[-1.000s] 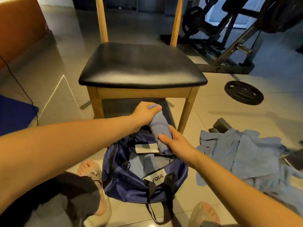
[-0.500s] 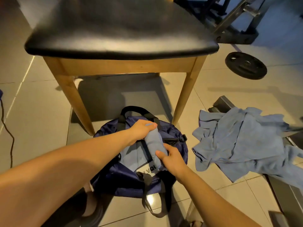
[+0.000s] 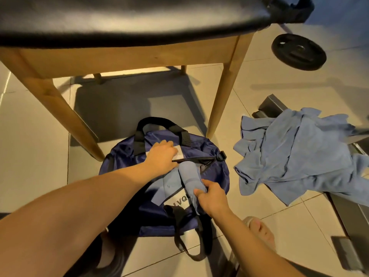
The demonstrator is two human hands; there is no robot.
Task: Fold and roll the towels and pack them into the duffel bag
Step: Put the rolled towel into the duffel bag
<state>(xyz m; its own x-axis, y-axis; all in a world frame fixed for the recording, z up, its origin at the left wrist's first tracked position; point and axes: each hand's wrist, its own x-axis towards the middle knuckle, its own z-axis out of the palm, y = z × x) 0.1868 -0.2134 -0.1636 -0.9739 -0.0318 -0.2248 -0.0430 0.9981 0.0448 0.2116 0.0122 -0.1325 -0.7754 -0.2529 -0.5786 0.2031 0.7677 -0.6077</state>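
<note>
Two hands work at a navy duffel bag (image 3: pixel 216 176) that sits open on the tiled floor (image 3: pixel 34 156), just in front of a wooden chair (image 3: pixel 225 96) with a black seat. The right hand (image 3: pixel 214 199) grips the near end of a rolled towel (image 3: pixel 189 175), its fingers (image 3: pixel 198 191) curled round the blue cloth. The roll points away from the person, and its far end lies in the bag's opening beside the zip. The left hand (image 3: pixel 160 157) lies knuckles up on the far side of the opening, with bent fingers (image 3: pixel 172 149) on a white label (image 3: pixel 180 152). Whether they pinch the fabric or only press on it I cannot tell.

Another folded towel (image 3: pixel 169 186) of the same blue lies inside the bag, left of the roll and touching it. One black handle (image 3: pixel 157 121) arches up at the bag's far side, and a strap (image 3: pixel 199 246) trails over the floor at the near side.

A heap of loose blue towels (image 3: pixel 295 156) lies crumpled on the floor to the right of the bag, apart from it. A round black weight plate (image 3: pixel 299 51) lies flat farther back. A foot in a slipper (image 3: pixel 259 229) stands near the right forearm.
</note>
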